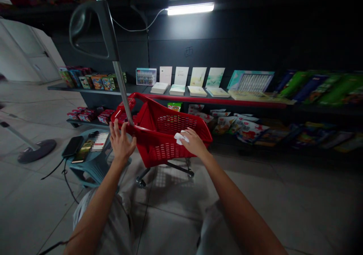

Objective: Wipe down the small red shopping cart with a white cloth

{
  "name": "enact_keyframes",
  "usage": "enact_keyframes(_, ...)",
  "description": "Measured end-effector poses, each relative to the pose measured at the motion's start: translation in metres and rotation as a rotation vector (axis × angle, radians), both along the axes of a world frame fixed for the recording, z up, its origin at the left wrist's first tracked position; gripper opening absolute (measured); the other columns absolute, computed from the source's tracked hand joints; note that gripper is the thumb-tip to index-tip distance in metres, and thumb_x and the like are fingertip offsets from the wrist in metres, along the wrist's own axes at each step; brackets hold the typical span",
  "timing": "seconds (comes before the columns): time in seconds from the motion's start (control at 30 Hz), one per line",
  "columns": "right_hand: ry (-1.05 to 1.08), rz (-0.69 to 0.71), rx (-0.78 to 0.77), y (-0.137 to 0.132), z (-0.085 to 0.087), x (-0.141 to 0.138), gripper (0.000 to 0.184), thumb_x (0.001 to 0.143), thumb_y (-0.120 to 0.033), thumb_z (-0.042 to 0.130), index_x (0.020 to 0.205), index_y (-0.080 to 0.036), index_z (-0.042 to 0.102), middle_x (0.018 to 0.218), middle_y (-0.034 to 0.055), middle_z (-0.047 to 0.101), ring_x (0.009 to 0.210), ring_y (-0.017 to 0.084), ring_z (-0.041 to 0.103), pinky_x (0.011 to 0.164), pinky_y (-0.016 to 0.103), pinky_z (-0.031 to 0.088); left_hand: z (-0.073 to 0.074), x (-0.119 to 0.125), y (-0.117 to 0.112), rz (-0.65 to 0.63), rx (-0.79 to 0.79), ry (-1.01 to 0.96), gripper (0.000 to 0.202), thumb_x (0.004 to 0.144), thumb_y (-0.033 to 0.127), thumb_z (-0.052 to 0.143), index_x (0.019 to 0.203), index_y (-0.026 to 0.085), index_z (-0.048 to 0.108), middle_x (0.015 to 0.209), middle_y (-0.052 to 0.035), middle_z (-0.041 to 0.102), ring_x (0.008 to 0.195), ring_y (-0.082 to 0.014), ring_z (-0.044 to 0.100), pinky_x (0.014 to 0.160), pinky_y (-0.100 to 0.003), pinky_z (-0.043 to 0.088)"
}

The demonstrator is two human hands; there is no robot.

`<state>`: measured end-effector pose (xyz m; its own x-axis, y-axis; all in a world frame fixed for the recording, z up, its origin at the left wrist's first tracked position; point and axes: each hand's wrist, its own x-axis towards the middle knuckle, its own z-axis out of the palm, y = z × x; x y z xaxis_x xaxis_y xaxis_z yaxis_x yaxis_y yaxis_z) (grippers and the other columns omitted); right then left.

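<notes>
one red plastic wheeled shopping basket (159, 149) between two bare hands: left hand (121, 141) spread on its near corner, right hand (194, 142) pressing a crumpled white wipe (179, 137) onto the rim.

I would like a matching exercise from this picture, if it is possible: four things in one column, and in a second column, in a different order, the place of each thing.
Things
1. white wipe
2. two smartphones
3. fluorescent lamp
4. printed packets

Places
A. on the lower shelf
B. on the dark wall above the shelves
C. under the right hand, against the red shopping cart
D. on the teal stool

Pairs: 1-C, 2-D, 3-B, 4-A
</notes>
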<state>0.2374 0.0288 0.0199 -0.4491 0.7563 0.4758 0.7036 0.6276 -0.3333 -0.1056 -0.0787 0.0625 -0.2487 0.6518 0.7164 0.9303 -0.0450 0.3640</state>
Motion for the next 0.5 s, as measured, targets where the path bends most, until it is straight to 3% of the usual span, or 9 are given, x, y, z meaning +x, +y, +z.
enact_keyframes(0.17, -0.027, -0.118, 0.011, 0.008, -0.014, 0.066, 0.036, 0.091, -0.032, 0.058, 0.123, -0.023, 0.072, 0.135, 0.0086, 0.067, 0.138, 0.025, 0.051, 0.126, 0.055, 0.025, 0.01, -0.005, -0.004, 0.008, -0.012, 0.027, 0.072, 0.078, 0.033, 0.072, 0.146, 0.025, 0.049, 0.171, -0.0143, 0.021, 0.159, -0.0431, 0.008, 0.125, -0.069, 0.012)
enact_keyframes(0.27, -0.034, -0.277, 0.033, 0.007, -0.024, 0.096, 0.037, 0.09, -0.032, 0.058, 0.122, -0.022, 0.073, 0.134, 0.0106, 0.066, 0.135, 0.028, 0.05, 0.122, 0.055, 0.03, 0.016, -0.013, -0.007, -0.037, -0.021, 0.071, 0.069, 0.08, 0.043, 0.075, 0.143, 0.026, 0.053, 0.167, -0.0135, 0.026, 0.157, -0.0434, 0.014, 0.126, -0.066, 0.014)
enact_keyframes(0.37, -0.025, -0.377, 0.038, 0.003, -0.03, 0.11, 0.04, 0.089, -0.03, 0.056, 0.124, -0.02, 0.074, 0.131, 0.013, 0.065, 0.128, 0.029, 0.051, 0.116, 0.049, 0.038, 0.017, -0.017, -0.006, -0.063, 0.001, 0.093, 0.07, 0.079, 0.048, 0.077, 0.142, 0.027, 0.054, 0.164, -0.0136, 0.03, 0.154, -0.0432, 0.018, 0.126, -0.063, 0.019)
enact_keyframes(0.5, 0.03, -0.429, -0.014, 0.001, -0.032, 0.103, 0.044, 0.086, -0.027, 0.057, 0.127, -0.021, 0.072, 0.128, 0.0135, 0.061, 0.12, 0.03, 0.052, 0.11, 0.045, 0.043, 0.012, -0.013, 0.001, -0.047, 0.048, 0.049, 0.063, 0.08, 0.043, 0.077, 0.138, 0.025, 0.057, 0.162, -0.0155, 0.032, 0.152, -0.0432, 0.02, 0.126, -0.064, 0.019)
